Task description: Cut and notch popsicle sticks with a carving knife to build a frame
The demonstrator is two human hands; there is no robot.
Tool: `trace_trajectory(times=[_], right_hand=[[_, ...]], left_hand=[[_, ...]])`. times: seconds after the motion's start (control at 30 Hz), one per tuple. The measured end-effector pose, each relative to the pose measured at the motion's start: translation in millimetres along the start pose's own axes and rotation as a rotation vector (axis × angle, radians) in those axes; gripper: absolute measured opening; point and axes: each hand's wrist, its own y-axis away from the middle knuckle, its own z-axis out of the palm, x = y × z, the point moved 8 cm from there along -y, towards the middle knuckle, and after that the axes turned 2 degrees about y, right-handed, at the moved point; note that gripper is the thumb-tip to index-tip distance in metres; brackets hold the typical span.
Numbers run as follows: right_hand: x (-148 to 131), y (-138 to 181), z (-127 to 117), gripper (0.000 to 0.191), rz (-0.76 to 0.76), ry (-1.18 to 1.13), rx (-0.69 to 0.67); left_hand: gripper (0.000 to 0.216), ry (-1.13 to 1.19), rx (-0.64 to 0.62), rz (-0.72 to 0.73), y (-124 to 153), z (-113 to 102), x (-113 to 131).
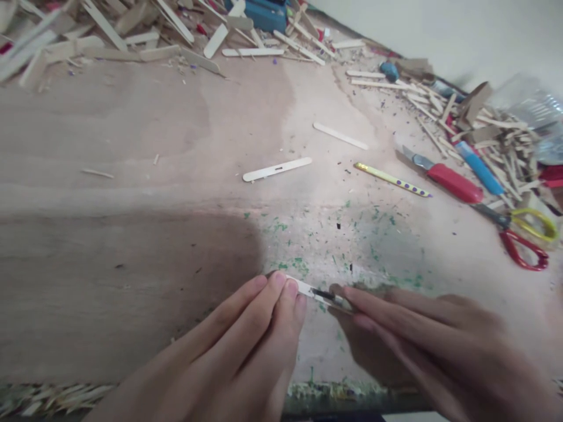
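A flat wooden stick (317,293) with a dark slot in its middle lies near the front edge of the wooden board (132,246). My left hand (246,346) presses its fingertips, held together, on the stick's left end. My right hand (422,346) covers the stick's right end with its fingers pinched together; whether a small tool sits between them is not clear. A second slotted stick (277,169) lies further back in the middle of the board.
A yellow dotted pencil (391,179), a red utility knife (444,178), a blue-handled tool (479,170) and red-and-yellow scissors (523,237) lie at the right. Piles of wooden sticks and offcuts (132,35) line the back and right edges. A plain stick (340,135) lies alone.
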Motion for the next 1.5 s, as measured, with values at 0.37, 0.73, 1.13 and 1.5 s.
trace_trajectory(times=[0.37, 0.73, 1.13, 1.5], right_hand=[[23, -4, 7, 0.052, 0.439, -0.407, -0.114], [2, -7, -5, 0.025, 0.1, -0.136, 0.019], [9, -3, 11, 0.045, 0.323, -0.363, -0.086], [1, 6, 4, 0.035, 0.047, -0.125, 0.023]], left_hand=[[0.05, 0.015, 0.043, 0.004, -4, -2, -3], [0.044, 0.017, 0.007, 0.006, 2, 6, -3], [0.055, 0.01, -0.006, -0.037, -9, 0, 1], [0.057, 0.012, 0.051, 0.001, -4, 0, 0]])
